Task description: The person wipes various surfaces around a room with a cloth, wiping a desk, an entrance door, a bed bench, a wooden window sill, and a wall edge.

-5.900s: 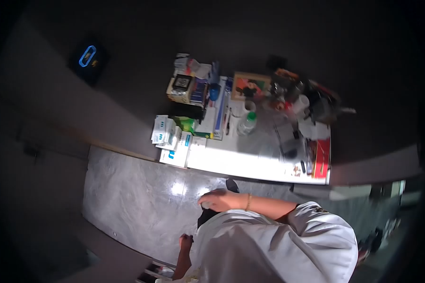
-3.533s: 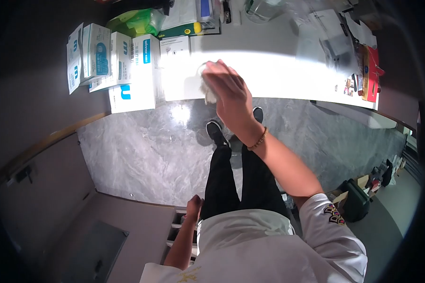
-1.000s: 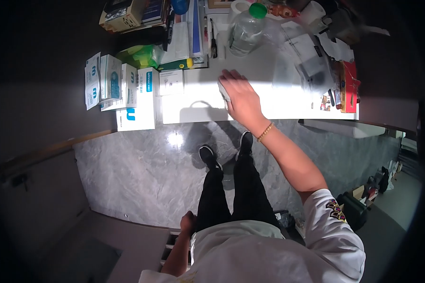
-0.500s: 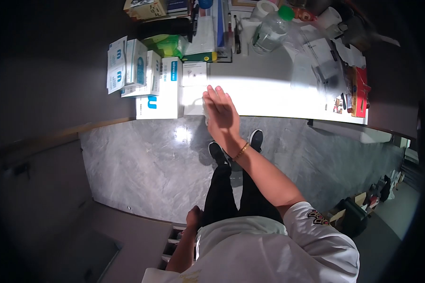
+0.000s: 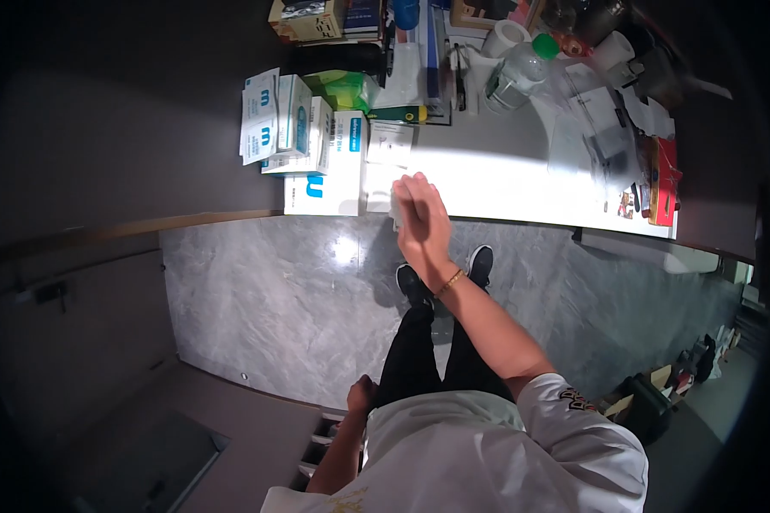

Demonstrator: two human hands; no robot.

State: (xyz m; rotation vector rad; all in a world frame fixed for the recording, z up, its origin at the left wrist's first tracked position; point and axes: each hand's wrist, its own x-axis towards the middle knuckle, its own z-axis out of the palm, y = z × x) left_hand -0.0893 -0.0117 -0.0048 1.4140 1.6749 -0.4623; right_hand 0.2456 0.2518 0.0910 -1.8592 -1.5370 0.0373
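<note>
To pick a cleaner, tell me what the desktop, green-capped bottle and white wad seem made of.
Green-capped bottle: glossy, likely plastic; transparent, glinting sides. Desktop: white, smooth, perhaps laminate; uniform surface, glare hides detail. White wad: matte, maybe tissue or cloth; unshiny edge beside the right hand.

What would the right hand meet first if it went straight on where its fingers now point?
Most likely the small white printed box on the desk: the right hand points towards its right-hand side. Depth is unclear, so the hand might pass above it.
</note>
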